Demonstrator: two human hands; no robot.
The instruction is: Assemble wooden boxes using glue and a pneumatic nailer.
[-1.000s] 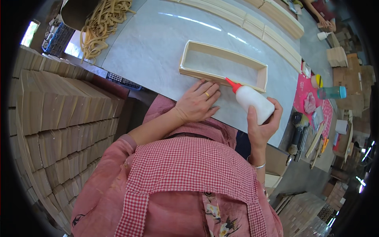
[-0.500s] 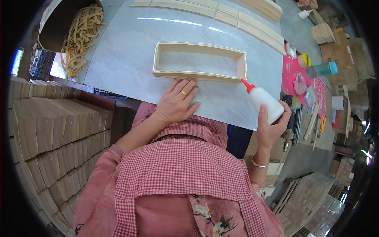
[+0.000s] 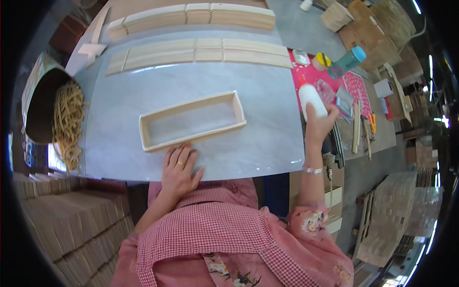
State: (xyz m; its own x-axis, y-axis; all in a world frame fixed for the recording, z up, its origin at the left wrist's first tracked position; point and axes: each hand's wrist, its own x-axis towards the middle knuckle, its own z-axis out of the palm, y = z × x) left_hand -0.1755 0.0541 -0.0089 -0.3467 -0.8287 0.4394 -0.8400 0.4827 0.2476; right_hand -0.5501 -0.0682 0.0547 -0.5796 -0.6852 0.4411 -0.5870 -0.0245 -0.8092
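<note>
A pale wooden frame (image 3: 196,137), long and rectangular with low walls, rests on the grey marbled tabletop (image 3: 119,165); the tabletop shows through its middle. My left hand (image 3: 179,171) lies flat at the near table edge, fingers stretched out, its fingertips at the frame's near wall. To the right of the frame, my right hand (image 3: 321,122) is wrapped round a white glue bottle (image 3: 311,100) with a red nozzle. The bottle stands nearly upright in my grip, nozzle upward, over the table's right edge and apart from the frame.
Grooved wooden strips (image 3: 208,51) lie across the table's far part, with a stack (image 3: 229,18) behind. Rubber bands (image 3: 69,115) spill from a container (image 3: 40,103) at left. A teal bottle (image 3: 345,63) and yellow-lidded jar (image 3: 321,62) stand right. Wooden boards (image 3: 79,215) are piled lower left.
My right hand has carried the glue bottle away from the frame's right corner, turning its nozzle upward. The view has shifted, and the frame now sits tilted. My left hand stays beside the frame.
</note>
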